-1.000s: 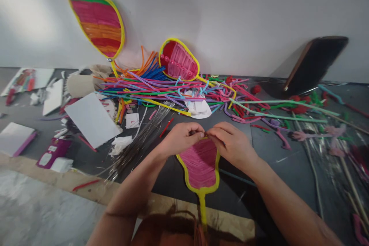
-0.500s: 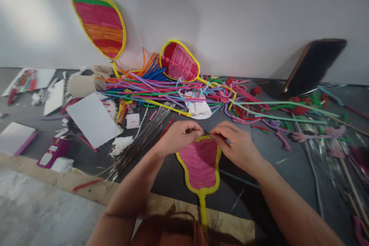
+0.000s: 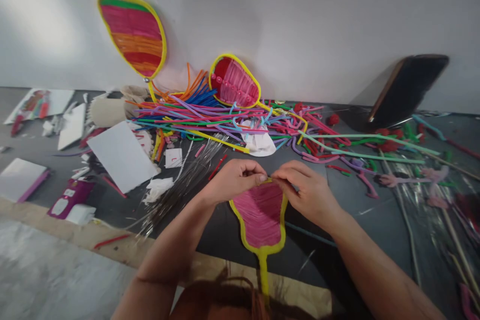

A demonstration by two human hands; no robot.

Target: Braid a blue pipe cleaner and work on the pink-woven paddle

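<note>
In front of me lies a pink pipe-cleaner fan [image 3: 261, 220] with a yellow fuzzy border and a yellow stem pointing toward my body. At its far edge, my left hand [image 3: 242, 180] pinches the yellow border between thumb and forefinger. Close beside it, my right hand [image 3: 305, 187] is closed in a pinch on the same edge, near the corner. The fingertips of both hands almost meet there and hide part of the border. Whether a small separate piece is between them cannot be made out.
Pipe cleaners [image 3: 210, 115] of many colours are heaped along the wall. Two finished fans, one striped [image 3: 135, 35] and one pink and red [image 3: 236, 82], lean there. A phone [image 3: 408, 90] stands at right. White card [image 3: 122, 157], wires [image 3: 180, 185] and a purple box [image 3: 71, 197] lie left.
My left fingertips have shifted slightly right along the fan's far edge, and my right fingertips have come in closer to them. The fan stays in place.
</note>
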